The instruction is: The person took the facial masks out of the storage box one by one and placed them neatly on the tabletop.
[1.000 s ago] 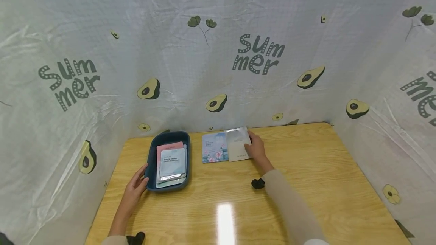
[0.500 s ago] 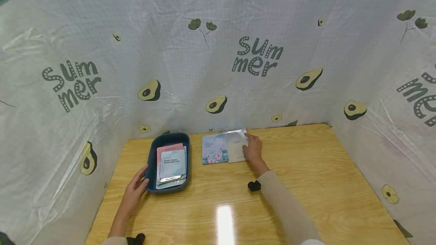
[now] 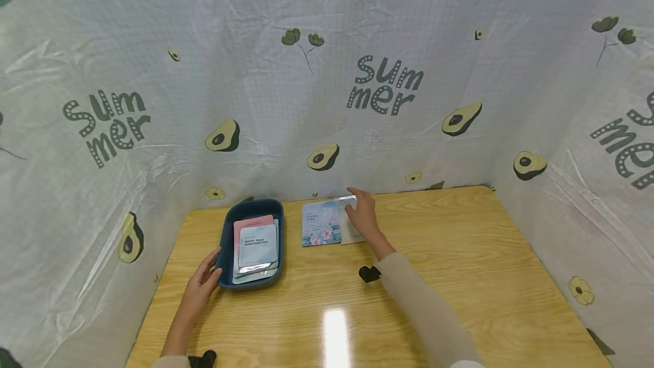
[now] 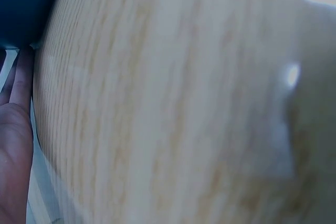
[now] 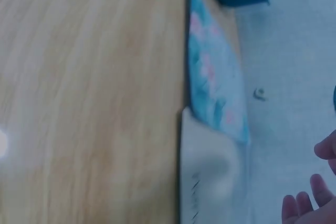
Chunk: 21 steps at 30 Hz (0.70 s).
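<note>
My left hand touches the left wall of a dark blue plastic bin, fingers along its side. Inside the bin lies a stack of flat sachets, a light blue sachet on top and a pink sachet beneath it. To the right, a blue floral sachet lies flat beside a cream sachet with a silvery top. Over the cream sachet is my right hand, partly covering it in the head view. The right wrist view has its fingers spread, holding nothing and apart from the sachets.
The wooden table backs onto a pale printed sheet, which also rises at both sides. Both sachets lie close to that rear sheet. A bright light reflection shows on the tabletop near the front.
My right hand has let go of the cream sachet's right edge, then moved left over it with the fingers spread. The left hand has stayed at the bin.
</note>
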### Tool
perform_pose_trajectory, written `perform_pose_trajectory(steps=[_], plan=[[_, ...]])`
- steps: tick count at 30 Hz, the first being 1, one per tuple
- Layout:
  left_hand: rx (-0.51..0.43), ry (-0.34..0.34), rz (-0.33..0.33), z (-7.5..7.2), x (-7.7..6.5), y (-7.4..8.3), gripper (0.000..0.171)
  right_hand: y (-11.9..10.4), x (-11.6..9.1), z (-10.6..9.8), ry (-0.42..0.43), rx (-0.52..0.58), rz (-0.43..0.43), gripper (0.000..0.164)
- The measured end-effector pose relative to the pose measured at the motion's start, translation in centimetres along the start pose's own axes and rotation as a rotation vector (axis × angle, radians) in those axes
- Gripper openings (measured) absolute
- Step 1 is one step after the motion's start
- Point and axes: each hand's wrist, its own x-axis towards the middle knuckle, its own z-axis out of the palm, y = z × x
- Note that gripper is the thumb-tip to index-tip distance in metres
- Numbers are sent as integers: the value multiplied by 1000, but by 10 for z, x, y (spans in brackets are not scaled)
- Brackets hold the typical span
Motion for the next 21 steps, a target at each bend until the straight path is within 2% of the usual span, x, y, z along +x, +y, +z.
perform_pose_trajectory(steps=[5, 15, 21], plan=[[-2, -4, -4, 0, 0, 1, 61, -18, 2, 10, -17, 64, -41, 47], [-13, -9, -32, 0, -2, 5, 62, -55, 0, 32, -84, 183, -40, 48], [-82, -21, -23, 2, -2, 9, 60, -77, -2, 45, -125, 228, -85, 47]])
